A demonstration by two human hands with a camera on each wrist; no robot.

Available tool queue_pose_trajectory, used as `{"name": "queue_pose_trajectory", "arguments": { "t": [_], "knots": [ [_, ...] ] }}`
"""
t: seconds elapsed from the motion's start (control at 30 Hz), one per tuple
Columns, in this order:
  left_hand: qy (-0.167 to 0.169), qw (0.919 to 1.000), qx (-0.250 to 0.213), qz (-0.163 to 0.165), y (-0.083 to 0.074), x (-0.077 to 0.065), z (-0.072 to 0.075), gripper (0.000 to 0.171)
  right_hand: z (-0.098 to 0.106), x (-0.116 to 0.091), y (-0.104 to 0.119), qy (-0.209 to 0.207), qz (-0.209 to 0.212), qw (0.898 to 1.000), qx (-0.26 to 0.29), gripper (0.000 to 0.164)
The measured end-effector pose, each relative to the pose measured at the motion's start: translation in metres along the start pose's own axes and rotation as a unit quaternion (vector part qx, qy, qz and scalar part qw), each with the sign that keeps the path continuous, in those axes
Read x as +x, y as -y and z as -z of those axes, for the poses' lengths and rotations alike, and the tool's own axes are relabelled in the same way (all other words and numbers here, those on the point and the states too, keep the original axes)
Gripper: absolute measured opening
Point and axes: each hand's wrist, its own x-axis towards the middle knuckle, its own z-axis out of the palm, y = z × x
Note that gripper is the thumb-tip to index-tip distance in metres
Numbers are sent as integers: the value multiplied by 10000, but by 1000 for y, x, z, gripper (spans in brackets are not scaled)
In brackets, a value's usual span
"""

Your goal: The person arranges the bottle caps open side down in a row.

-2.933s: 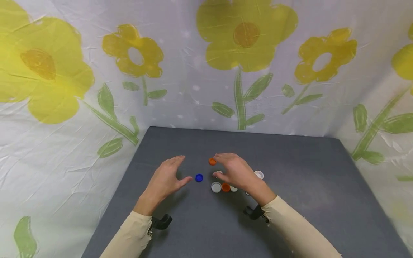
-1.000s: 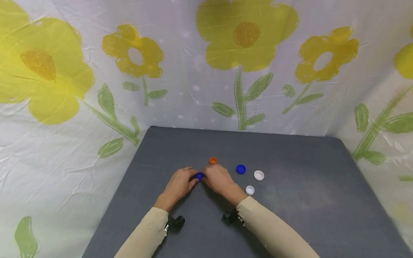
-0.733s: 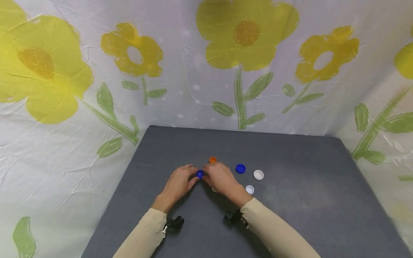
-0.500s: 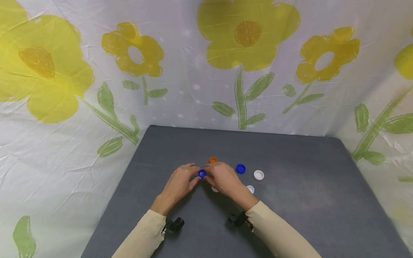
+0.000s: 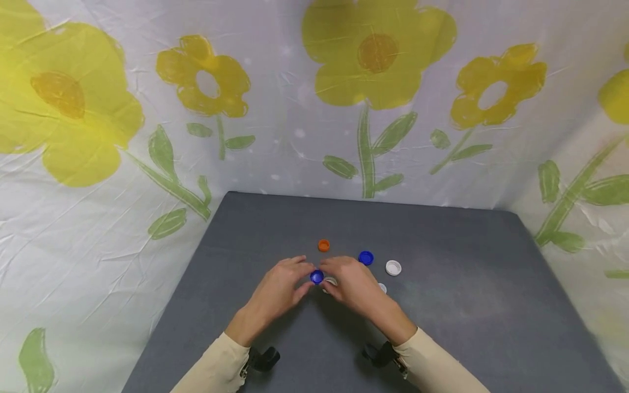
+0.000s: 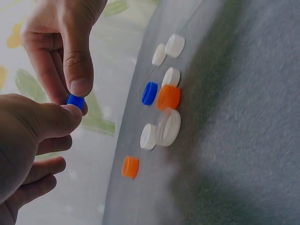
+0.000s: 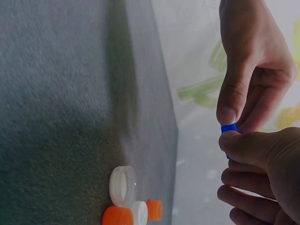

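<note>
The small blue cap (image 5: 316,277) is held above the grey table (image 5: 491,284), right between the two hands; it lies to the right of the left hand (image 5: 277,289) and to the left of the right hand (image 5: 356,285) — neither is plainly nearer, for both pinch it between thumb and fingers; round from above, it shows no clear long axis; an orange cap (image 5: 324,245) lies on the table ahead of the hands; a wider blue cap (image 5: 366,258) lies just beyond the right hand, with a white cap (image 5: 393,267) farther right; a clear lid (image 6: 168,129) sits near a second orange cap (image 6: 168,97) — whether touching, I cannot tell.
</note>
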Motion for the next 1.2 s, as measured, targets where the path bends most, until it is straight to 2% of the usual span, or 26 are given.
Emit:
{"name": "queue_pose_trajectory", "arguments": {
  "t": [0.27,0.47,0.67,0.87,1.0,1.1,1.2],
  "knots": [
    [128,9998,-50,-126,-12,-10,-2,37,-4,-19,6,-27,-44,9999,128,32],
    [213,9992,-157,-297,-16,-22,-12,33,-17,-36,8,33,-45,9997,242,32],
    [289,9988,-135,-362,-17,-31,-22,36,-24,-47,7,40,-277,9986,447,30],
    [-166,9983,-105,-552,-18,-35,-25,44,-20,-49,3,-120,-530,9935,1005,30],
    [-577,9946,-241,-834,-20,-35,-26,43,-13,-48,2,111,-824,9814,1732,24],
    [-772,9916,-356,-970,-20,-34,-27,39,-10,-50,3,420,-1149,9668,2242,20],
    [-880,9907,-541,-882,-21,-35,-29,37,-11,-54,4,491,-1320,9608,2390,20]
  ]
}}
